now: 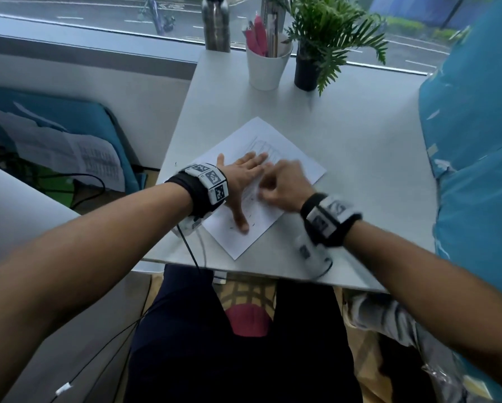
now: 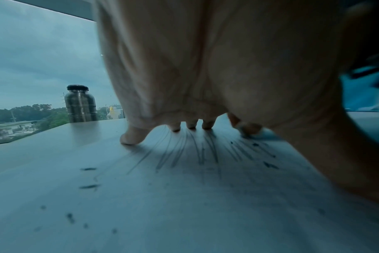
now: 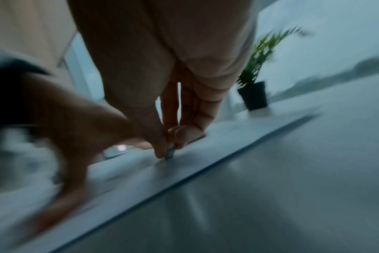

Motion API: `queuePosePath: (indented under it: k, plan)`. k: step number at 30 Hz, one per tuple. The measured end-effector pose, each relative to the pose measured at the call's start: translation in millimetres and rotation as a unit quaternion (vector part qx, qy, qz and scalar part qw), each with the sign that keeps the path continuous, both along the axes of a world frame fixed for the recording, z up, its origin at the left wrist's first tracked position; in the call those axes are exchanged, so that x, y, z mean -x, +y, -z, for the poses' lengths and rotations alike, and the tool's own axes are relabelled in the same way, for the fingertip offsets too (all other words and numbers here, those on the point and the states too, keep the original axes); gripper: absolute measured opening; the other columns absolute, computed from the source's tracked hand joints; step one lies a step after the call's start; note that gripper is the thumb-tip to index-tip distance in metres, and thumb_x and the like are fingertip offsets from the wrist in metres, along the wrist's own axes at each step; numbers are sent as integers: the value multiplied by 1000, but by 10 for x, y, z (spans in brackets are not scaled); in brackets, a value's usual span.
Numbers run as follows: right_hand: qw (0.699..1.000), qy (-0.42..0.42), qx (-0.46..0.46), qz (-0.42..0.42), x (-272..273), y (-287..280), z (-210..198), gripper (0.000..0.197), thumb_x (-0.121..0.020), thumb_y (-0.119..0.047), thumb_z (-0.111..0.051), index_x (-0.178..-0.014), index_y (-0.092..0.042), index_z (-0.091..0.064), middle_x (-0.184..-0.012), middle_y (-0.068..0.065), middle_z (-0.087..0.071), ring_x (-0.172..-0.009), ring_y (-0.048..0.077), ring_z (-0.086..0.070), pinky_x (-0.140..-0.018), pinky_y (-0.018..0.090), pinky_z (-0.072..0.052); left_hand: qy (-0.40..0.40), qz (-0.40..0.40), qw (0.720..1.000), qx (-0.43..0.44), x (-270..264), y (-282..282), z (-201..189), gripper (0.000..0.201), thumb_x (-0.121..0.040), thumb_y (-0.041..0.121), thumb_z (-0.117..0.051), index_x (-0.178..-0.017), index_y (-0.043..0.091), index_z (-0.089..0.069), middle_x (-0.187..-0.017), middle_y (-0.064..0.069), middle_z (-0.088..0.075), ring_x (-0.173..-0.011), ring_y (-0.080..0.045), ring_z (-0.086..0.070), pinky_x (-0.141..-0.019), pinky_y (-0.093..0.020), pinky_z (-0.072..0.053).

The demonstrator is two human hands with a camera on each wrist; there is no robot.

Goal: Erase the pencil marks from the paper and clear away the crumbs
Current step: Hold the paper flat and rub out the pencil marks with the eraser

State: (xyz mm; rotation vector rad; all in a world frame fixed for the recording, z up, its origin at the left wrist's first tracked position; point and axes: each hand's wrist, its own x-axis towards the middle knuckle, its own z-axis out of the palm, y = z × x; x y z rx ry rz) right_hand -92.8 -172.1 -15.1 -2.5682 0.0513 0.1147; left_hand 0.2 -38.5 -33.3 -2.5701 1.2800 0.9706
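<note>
A white sheet of paper (image 1: 287, 149) lies at an angle on the white table (image 1: 360, 135), with faint pencil lines (image 2: 184, 150) across it. My left hand (image 1: 244, 175) lies flat on the sheet, fingers spread and straight, pressing it down. My right hand (image 1: 276, 181), blurred, pinches a small eraser (image 3: 170, 152) between thumb and fingertips, its tip on the paper just right of my left hand. Dark eraser crumbs (image 2: 89, 186) are scattered on the sheet near my left wrist and thumb (image 1: 238, 219).
At the table's back stand a white cup of pens (image 1: 268, 64), a potted fern (image 1: 316, 53) and a steel bottle (image 1: 215, 23) by the window. A blue cloth (image 1: 476, 170) hangs along the right edge. The table's front edge (image 1: 273, 276) is near my wrists.
</note>
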Motion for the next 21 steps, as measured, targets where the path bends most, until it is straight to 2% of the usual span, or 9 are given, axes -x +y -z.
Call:
queuePosePath:
  k: [2,4,6,8,12,14,16,18,21]
  plan:
    - [997,43,-18,-60,200,196,38,4,-73,-11,-74,-72,-8,-76,-66,0,-71,-58,11,-63,-58,19,-52,-4,4,1000,-3,-4,-5,18,169,-32,75,-85,-152,30,25,-157,12,35,-145,-14,29,-108,-75,7]
    - [999,43,-14,-29,75,29,32,5,-72,-13,-74,-74,-9,-78,-69,2,-73,-60,10,-64,-59,12,-50,-2,4,1000,1,7,6,16,167,-34,72,-87,-152,30,23,-158,12,33,-146,-13,27,-108,-75,5]
    - [999,3,4,46,-169,-250,10,8,-70,-16,-74,-73,-10,-78,-69,4,-74,-62,13,-66,-67,18,-53,10,-3,1000,6,6,19,-9,165,-36,67,-90,-153,31,20,-159,13,30,-147,-13,25,-109,-75,5]
    - [997,-20,16,74,-235,-279,-8,7,-70,-16,-74,-72,-10,-77,-69,2,-74,-64,15,-67,-71,25,-54,9,-5,1000,11,12,15,-28,165,-36,65,-90,-154,31,20,-159,13,30,-147,-13,26,-109,-75,6]
    - [997,49,-20,-58,172,244,40,3,-74,-10,-73,-73,-9,-75,-68,-1,-70,-59,10,-61,-60,20,-51,-3,-5,1000,-6,30,-11,-12,167,-36,68,-88,-152,29,25,-157,12,34,-146,-13,28,-109,-74,7]
    - [998,49,-5,-45,79,90,20,6,-73,-13,-73,-74,-8,-76,-70,2,-73,-64,14,-66,-68,24,-52,3,-3,1000,1,33,1,-15,166,-36,67,-89,-152,29,23,-158,12,33,-146,-13,28,-108,-75,7]
    - [999,16,17,34,-163,-225,-15,9,-72,-16,-73,-73,-9,-78,-72,5,-74,-68,17,-68,-76,27,-52,12,-3,1000,8,17,13,-30,165,-37,66,-90,-153,31,22,-158,13,32,-146,-13,27,-109,-74,7]
    - [998,-9,24,64,-235,-296,-40,9,-72,-16,-72,-73,-9,-78,-72,5,-75,-65,16,-67,-78,26,-53,10,-5,1000,10,14,17,-29,164,-37,66,-90,-153,31,21,-158,13,31,-146,-12,27,-109,-74,7]
    - [999,29,6,-29,47,118,-4,7,-73,-9,-70,-71,-6,-75,-67,5,-72,-59,17,-62,-67,28,-54,-2,-1,1000,-1,13,5,-13,167,-35,71,-87,-151,30,26,-157,13,34,-145,-13,29,-108,-74,9]
